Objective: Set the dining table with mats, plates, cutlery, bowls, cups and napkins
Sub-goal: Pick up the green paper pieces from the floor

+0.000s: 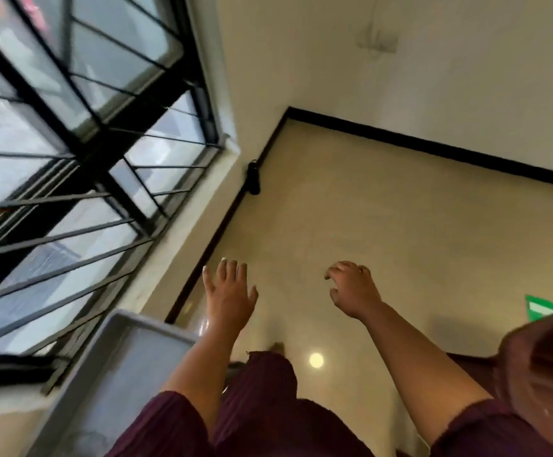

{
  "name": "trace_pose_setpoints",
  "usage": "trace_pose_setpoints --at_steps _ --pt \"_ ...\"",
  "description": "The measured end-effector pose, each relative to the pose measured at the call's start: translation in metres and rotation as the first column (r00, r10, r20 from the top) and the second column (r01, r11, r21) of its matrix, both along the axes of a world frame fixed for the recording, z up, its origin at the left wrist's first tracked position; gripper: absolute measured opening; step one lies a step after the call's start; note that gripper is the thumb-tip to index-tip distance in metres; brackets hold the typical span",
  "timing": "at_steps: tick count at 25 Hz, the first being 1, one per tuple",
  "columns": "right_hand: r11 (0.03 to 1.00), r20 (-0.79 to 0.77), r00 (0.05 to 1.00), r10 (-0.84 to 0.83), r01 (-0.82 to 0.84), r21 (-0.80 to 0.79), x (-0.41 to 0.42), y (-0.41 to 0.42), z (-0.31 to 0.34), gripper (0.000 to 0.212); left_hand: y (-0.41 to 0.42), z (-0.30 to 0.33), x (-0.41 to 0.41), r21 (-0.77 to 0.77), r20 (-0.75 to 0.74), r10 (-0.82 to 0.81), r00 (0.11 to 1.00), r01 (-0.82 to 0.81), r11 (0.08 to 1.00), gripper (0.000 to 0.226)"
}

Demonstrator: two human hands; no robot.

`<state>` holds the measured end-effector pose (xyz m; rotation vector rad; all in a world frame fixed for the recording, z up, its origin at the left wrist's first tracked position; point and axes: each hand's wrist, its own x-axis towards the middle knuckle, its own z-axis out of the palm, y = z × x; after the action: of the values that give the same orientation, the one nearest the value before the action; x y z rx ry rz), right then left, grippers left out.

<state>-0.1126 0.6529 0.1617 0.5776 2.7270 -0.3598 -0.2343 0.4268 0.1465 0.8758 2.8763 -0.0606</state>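
Note:
My left hand [228, 293] is stretched out over the beige floor [400, 225], fingers spread, with nothing in it. To its right, my right hand [354, 288] hangs with loosely curled fingers and is also empty. No mats, plates, cutlery, bowls, cups or napkins appear in this tilted, blurred view. A grey tray-like surface [113, 367] lies below and left of my left forearm.
A barred window [80, 166] fills the left side above a pale sill. Black skirting [433, 146] runs along the white walls to a corner. A small dark object [254, 177] sits by the skirting. A green item [538, 306] is at the right edge.

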Motion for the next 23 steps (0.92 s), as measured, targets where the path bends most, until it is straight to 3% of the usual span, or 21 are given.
trace_pose_setpoints --at_steps 6,10,16,23 --pt "0.981 0.136 0.973 -0.186 0.193 -0.036 0.013 0.115 -0.012 0.037 0.145 -0.013 -0.056 -0.002 0.064 -0.221 0.973 0.221 0.975 0.048" --pt "0.909 0.263 0.891 -0.371 0.406 -0.093 0.009 0.195 -0.012 0.037 0.254 -0.016 -0.102 0.028 0.080 -0.334 0.939 0.333 0.942 0.047" --pt "0.790 0.194 0.790 -0.581 0.605 -0.098 0.022 0.284 -0.008 0.036 0.401 -0.011 -0.126 0.132 0.124 -0.468 0.875 0.453 0.882 0.043" --pt "0.591 0.229 0.600 -0.766 0.798 -0.115 0.087 0.414 -0.041 0.034 0.581 -0.045 -0.074 0.062 0.148 -0.756 0.637 0.757 0.650 0.045"
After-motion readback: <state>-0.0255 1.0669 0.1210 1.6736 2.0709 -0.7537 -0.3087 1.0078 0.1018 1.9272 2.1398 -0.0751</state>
